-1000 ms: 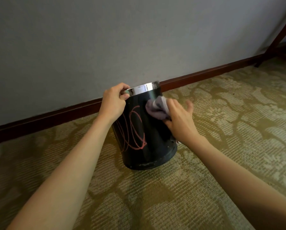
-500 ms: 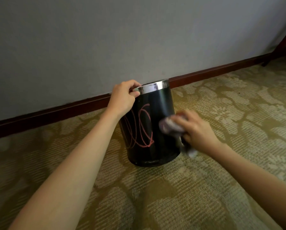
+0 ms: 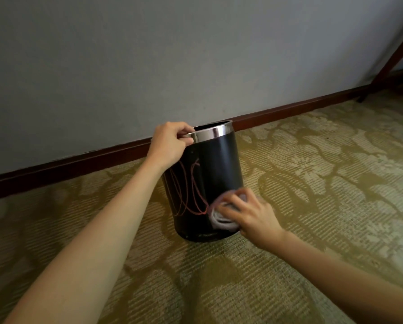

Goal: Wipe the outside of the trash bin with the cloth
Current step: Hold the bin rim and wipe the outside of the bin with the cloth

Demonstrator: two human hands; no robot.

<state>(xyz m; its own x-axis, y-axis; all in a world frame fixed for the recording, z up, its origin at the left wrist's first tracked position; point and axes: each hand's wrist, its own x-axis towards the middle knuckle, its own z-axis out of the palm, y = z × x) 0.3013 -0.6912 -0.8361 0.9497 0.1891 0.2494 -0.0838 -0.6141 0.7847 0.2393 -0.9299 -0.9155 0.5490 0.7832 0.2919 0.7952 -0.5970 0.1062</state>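
Observation:
A black round trash bin [image 3: 219, 164] with a shiny metal rim stands on the carpet near the wall, leaning slightly. Red scribble lines [image 3: 188, 192] cover its front left side. My left hand [image 3: 169, 143] grips the metal rim at the bin's left. My right hand [image 3: 249, 213] holds a bunched grey cloth [image 3: 220, 217] and presses it against the bin's lower right side, close to the base. The fingers cover most of the cloth.
Patterned green-gold carpet [image 3: 312, 183] spreads all around the bin. A grey wall with a dark wooden baseboard [image 3: 67, 164] runs just behind it. A dark wooden furniture leg [image 3: 392, 57] slants down at the far right.
My right hand has carried the cloth down the bin's side, from just under the rim to near the base. My left hand has kept its grip on the rim.

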